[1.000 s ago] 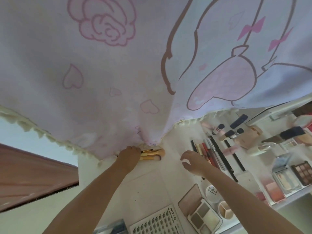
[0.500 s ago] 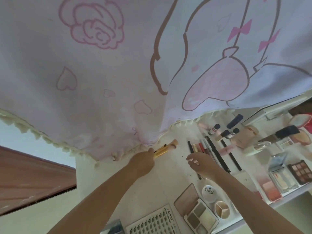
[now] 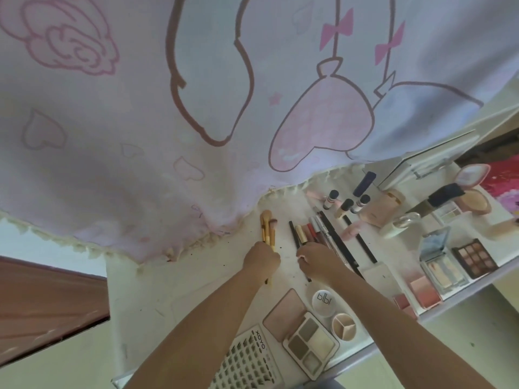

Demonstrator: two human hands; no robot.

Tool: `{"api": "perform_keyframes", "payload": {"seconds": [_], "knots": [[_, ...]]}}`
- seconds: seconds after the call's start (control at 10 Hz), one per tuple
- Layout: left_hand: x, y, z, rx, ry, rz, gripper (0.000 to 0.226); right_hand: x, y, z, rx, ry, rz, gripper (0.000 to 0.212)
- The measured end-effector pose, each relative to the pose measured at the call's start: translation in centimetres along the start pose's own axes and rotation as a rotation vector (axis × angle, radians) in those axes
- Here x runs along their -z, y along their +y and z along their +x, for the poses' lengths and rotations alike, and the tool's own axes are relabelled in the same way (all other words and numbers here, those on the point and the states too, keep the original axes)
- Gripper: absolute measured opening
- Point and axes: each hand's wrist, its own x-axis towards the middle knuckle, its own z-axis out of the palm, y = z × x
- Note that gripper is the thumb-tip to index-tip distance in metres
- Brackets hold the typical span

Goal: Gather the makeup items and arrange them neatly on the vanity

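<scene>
Several gold-handled makeup brushes (image 3: 268,228) are gripped in the left hand (image 3: 261,259), bristles toward the curtain, over the white surface (image 3: 179,290); the right hand (image 3: 317,258) rests loosely curled, holding nothing, on the row of slim pencils and lipsticks (image 3: 317,234).

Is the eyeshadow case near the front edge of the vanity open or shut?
Open. The eyeshadow case lies flat with its four grey and cream pans showing, and its pink lid is folded back beside them.

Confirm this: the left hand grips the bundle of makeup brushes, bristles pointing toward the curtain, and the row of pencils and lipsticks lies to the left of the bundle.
Not quite. The left hand does grip the makeup brushes, bristles toward the curtain, but the row of pencils and lipsticks lies to the right of the bundle, by the right hand. The head view shows it.
</scene>
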Motion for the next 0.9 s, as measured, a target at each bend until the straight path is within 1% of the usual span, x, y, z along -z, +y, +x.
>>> {"api": "perform_keyframes", "payload": {"seconds": [0.1,0.2,0.3,0.4,0.5,0.6,0.7,0.8,0.9], "knots": [[0.4,-0.4,-0.8,-0.019,-0.121,0.024,0.026,-0.3,-0.1,0.2,0.015,-0.023,0.008,0.033],[1.7,-1.3,-1.9,-0.067,-0.202,0.129,0.027,-0.6,-0.3,0.1,0.029,-0.04,0.003,0.036],[2.9,-3.4,-2.6,-0.16,0.025,0.244,0.032,-0.8,-0.9,0.3,0.099,-0.005,-0.049,0.039],[3.4,-5.9,-3.4,-0.188,0.284,0.315,0.031,-0.8,-2.1,1.2,0.284,0.012,-0.199,0.044],[3.1,-8.3,-3.4,-0.134,0.374,0.343,0.044,-0.8,-3.3,2.3,0.39,-0.094,-0.343,0.047],[2.0,-10.3,-3.5,-0.013,0.341,0.353,0.058,-1.7,-3.5,3.0,0.397,-0.215,-0.449,0.049],[0.7,-11.4,-3.4,0.045,0.316,0.327,0.063,-1.9,-2.2,3.0,0.392,-0.257,-0.487,0.051],[-0.1,-11.7,-3.3,0.056,0.333,0.298,0.065,-2.2,-1.0,2.9,0.373,-0.289,-0.504,0.052],[-0.6,-12.1,-3.0,0.053,0.387,0.303,0.065,-0.7,-1.6,2.3,0.347,-0.273,-0.432,0.052]]}}
